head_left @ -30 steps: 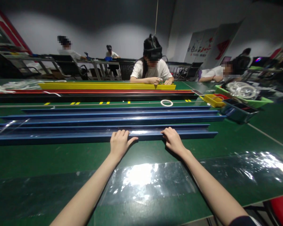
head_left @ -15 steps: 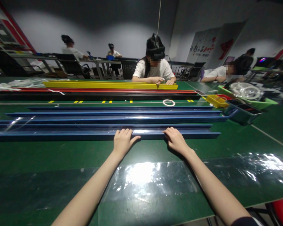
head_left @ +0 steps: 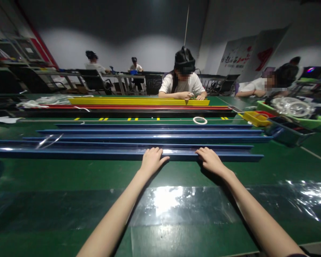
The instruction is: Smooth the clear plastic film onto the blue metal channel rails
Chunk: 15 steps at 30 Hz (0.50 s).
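Note:
A long blue U-shaped channel point(head_left: 77, 154) lies across the green table in front of me. Over its near wall curl the fingers of my left hand point(head_left: 152, 160), its thumb stretched to the right along the outside. Farther right, my right hand point(head_left: 210, 159) grips the same wall, with fingertips over the top edge and the thumb mostly hidden. Just behind lie more blue channels point(head_left: 230, 136), parallel to this one. A thin clear strip point(head_left: 49, 141) rests across the channels at left.
Clear plastic sheet point(head_left: 187, 210) covers the table nearest me. Beyond the blue channels are a white ring point(head_left: 200, 120), black and red channels point(head_left: 139, 111) and a yellow channel point(head_left: 139, 102), which a co-worker point(head_left: 184, 84) handles. Bins point(head_left: 291, 130) with coiled material stand at right.
My view has turned slightly left, so everything sits farther right in the picture. Both hands keep their places on the blue channel, which has not visibly moved on the table.

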### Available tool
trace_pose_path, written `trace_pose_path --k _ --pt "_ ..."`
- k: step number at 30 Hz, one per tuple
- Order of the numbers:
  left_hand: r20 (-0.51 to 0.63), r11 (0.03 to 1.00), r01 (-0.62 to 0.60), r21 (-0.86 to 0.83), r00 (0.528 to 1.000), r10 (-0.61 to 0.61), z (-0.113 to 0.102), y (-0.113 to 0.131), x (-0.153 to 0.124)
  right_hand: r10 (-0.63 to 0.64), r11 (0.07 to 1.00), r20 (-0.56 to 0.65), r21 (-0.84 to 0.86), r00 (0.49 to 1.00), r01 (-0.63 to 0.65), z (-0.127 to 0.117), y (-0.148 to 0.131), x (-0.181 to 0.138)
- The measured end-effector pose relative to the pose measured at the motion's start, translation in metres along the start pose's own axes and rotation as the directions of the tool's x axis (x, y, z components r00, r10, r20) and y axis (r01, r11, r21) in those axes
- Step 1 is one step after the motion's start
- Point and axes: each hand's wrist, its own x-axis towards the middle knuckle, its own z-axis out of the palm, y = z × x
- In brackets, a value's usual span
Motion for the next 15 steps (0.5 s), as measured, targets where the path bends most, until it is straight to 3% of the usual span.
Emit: trace_pose_path --k 6,10,15 --pt "0.015 0.999 -0.028 -0.035 0.999 0.028 -0.002 -0.006 0.000 0.035 0.999 -0.051 0.023 0.998 -0.033 -0.007 -0.034 0.012" --pt "0.000 0.998 -0.049 -0.036 0.999 0.049 0.001 -0.007 -0.002 0.003 0.994 -0.119 0.108 0.993 0.010 -0.005 -0.062 0.025" --pt "0.005 0.991 -0.124 -0.047 0.992 0.125 0.000 -0.022 -0.006 -0.030 0.998 -0.206 0.047 0.978 0.041 0.009 -0.071 0.030"
